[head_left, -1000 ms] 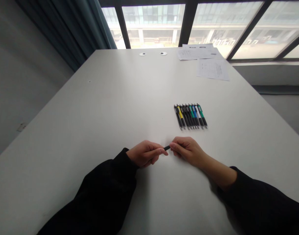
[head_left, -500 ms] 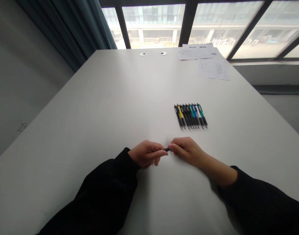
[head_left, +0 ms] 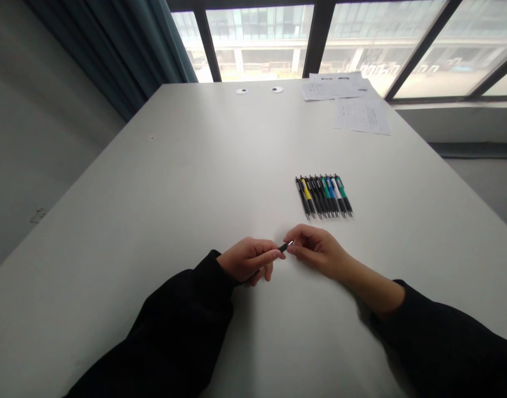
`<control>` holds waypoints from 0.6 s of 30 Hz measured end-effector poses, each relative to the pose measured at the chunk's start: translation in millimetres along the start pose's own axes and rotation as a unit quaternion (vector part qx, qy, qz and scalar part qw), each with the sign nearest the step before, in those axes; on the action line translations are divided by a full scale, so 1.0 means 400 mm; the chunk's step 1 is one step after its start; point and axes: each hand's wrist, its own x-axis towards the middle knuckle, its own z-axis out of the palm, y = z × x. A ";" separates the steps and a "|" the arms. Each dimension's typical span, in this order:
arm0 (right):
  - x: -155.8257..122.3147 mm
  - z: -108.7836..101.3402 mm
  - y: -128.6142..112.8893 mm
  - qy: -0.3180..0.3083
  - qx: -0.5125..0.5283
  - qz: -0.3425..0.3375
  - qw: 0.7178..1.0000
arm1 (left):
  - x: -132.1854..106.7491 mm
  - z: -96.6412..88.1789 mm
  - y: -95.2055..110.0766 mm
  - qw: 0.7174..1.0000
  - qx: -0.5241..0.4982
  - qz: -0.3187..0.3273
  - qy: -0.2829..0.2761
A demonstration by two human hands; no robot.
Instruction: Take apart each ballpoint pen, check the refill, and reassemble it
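Low over the table, my left hand (head_left: 253, 260) is closed around a black pen (head_left: 283, 247); most of its barrel is hidden in that hand. The pen's silver tip (head_left: 291, 242) points right, toward my right hand (head_left: 319, 251). Thumb and index finger of my right hand are on either side of this tip in a light pinch, with a gap behind the fingertips. Beyond the hands lies a row of pens (head_left: 323, 197), side by side, black, yellow, green, blue and white, with their tips toward me.
The white table (head_left: 174, 193) stretches to the windows. Printed sheets of paper (head_left: 361, 116) lie at its far right corner. Two white oval pieces with dark spots (head_left: 242, 91) are at the far edge. A blue curtain (head_left: 124, 50) hangs at the left.
My right fingers have loosened and spread a little, so the silver tip now shows between them. The pen now angles slightly upward in view. The pen row has not moved.
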 end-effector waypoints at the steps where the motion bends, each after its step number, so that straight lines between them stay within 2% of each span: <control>1: 0.000 0.000 0.000 0.002 0.016 -0.007 1.000 | 0.000 0.001 -0.002 1.000 -0.006 0.002 0.000; 6: 0.001 -0.001 0.003 0.015 0.004 0.022 1.000 | 0.003 0.000 -0.012 1.000 -0.016 0.007 -0.006; 11: -0.001 -0.003 0.001 -0.001 0.033 0.002 0.999 | 0.004 -0.003 -0.015 0.999 -0.029 0.013 -0.002; 15: 0.000 -0.003 0.000 0.018 -0.005 0.025 1.000 | 0.003 -0.002 -0.012 1.000 -0.024 0.008 -0.006; 18: -0.001 -0.003 0.003 0.005 0.018 0.021 1.000 | 0.003 -0.002 -0.012 1.000 -0.023 0.010 -0.008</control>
